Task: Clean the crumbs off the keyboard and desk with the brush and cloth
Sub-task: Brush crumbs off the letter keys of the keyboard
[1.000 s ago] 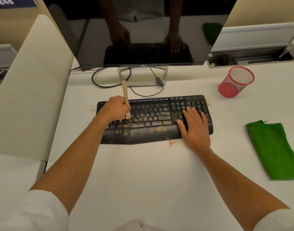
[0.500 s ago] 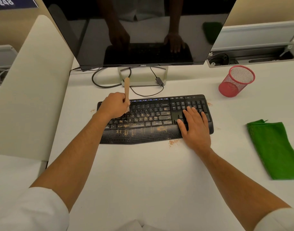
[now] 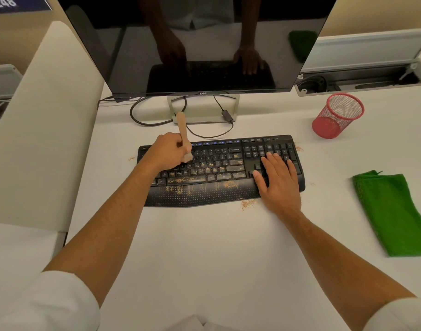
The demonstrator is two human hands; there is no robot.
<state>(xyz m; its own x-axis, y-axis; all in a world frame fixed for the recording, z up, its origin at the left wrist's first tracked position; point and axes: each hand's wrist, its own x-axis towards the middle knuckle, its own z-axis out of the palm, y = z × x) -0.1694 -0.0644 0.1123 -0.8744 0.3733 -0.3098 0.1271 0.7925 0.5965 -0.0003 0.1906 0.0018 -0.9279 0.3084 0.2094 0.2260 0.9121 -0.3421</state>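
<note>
A black keyboard [image 3: 219,187] lies on the white desk [image 3: 204,247] in front of the monitor. Brown crumbs [image 3: 228,184] cover its lower key rows and palm rest, and a small pile of crumbs [image 3: 247,203] lies on the desk at its front edge. My left hand [image 3: 166,152] grips a wooden brush [image 3: 182,130], bristles down on the upper left keys, handle pointing away from me. My right hand [image 3: 277,180] lies flat on the keyboard's right end, fingers straight over the number pad. A folded green cloth [image 3: 393,211] lies on the desk to the right.
A dark monitor [image 3: 195,44] on a silver stand [image 3: 204,111] rises behind the keyboard, with black cables [image 3: 142,118] looped at its foot. A red mesh cup [image 3: 336,115] lies tipped at the back right. A white partition [image 3: 44,120] borders the desk's left side.
My left hand has moved the brush from the middle key rows up toward the keyboard's top left. My right hand has stayed on the right end.
</note>
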